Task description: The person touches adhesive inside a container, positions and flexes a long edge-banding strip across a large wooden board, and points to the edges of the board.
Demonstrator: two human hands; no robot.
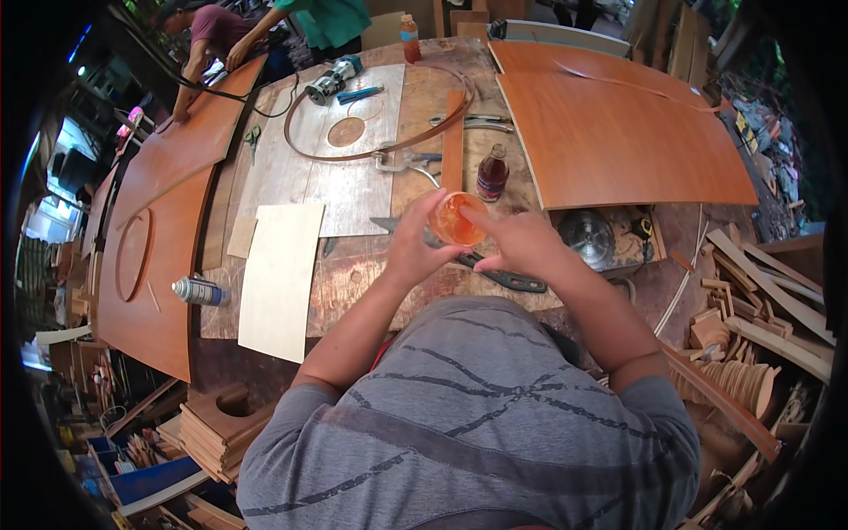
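My left hand is wrapped round a small clear cup with orange-red stuff inside. My right hand reaches to the cup from the right, its index finger over the rim and its thumb held apart. Whether the fingertip touches the contents I cannot tell. Just beyond the cup stands a glass bottle of dark red liquid. A long dark tool with a pointed blade lies partly hidden under my hands. Past them a reddish wood strip rests on the bench.
Large brown panels lie right and left. A brown band loop, power tool, locking clamps, pale sheet, spray can and saw blade surround the work spot. Two people lean over the far-left panel.
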